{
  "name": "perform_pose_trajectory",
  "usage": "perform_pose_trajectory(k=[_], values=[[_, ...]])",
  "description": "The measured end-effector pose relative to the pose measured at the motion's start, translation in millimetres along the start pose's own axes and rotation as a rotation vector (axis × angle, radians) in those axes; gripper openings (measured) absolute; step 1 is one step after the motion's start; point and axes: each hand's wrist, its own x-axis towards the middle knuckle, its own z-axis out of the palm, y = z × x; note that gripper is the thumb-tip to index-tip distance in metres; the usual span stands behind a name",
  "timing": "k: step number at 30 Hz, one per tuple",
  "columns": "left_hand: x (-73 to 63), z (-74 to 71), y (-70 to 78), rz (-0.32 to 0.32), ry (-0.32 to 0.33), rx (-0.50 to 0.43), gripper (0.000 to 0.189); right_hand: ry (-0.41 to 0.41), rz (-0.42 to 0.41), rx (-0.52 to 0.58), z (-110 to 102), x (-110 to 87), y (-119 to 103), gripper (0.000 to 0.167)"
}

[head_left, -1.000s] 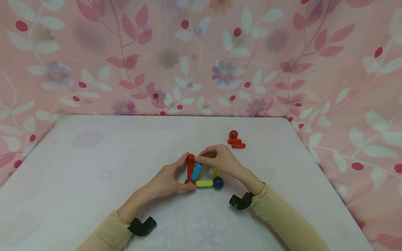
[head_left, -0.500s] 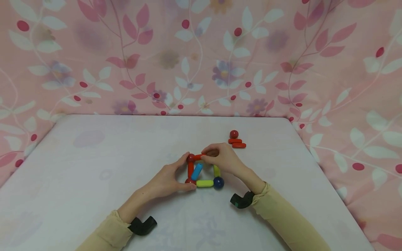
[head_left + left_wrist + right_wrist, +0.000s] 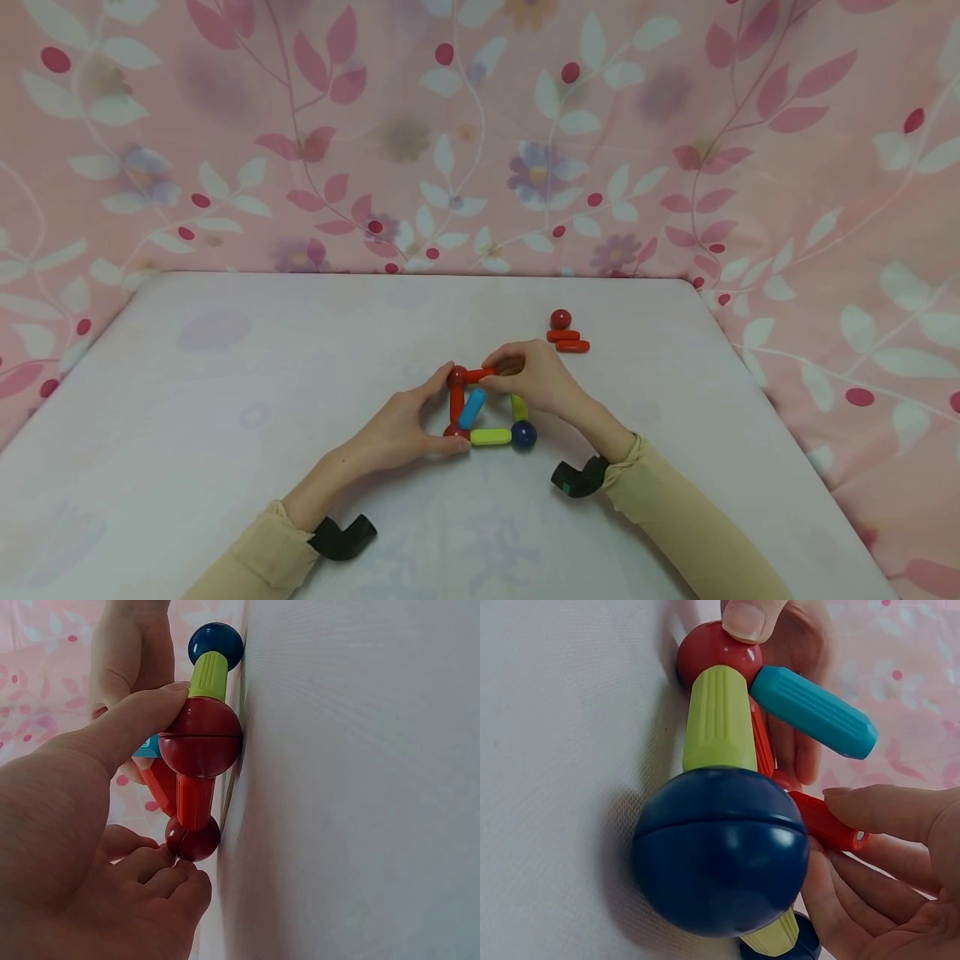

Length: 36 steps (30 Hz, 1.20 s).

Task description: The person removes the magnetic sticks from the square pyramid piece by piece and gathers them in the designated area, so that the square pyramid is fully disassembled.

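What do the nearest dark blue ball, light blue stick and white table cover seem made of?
Nearest dark blue ball: glossy, probably plastic, with bright highlights and a seam; painted metal is possible.
Light blue stick: likely moulded plastic, satin, with lengthwise grooves.
White table cover: matt, apparently woven fabric, with fine mesh texture visible.

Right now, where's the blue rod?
Head view, near center, between the left hand and right hand: the blue rod slants up from the near red ball, its other end free.

The head view looks forward and down; wrist views, close in, share one lime rod (image 3: 210, 676) from opposite ends.
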Motion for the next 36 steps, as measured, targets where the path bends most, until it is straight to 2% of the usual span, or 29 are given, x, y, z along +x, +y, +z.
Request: perform_pose_trajectory(k=[17,28,36], values=[[0.8,0.4,1.7,-0.010,-0.005,-0.004,0.106,0.006,0.029,-0.020,-4,-1.1,1,0.020],[0.0,1.2,0.2,-0.010,0.002,0.000,0.106,-0.003,0.074,0.045,-11,-0.9,6,0.020],[0.0,1.6,0.8,-0.034,0.000,0.011,0.106,0.045,0.092,0.115,-26,-11.6,10,0.022]])
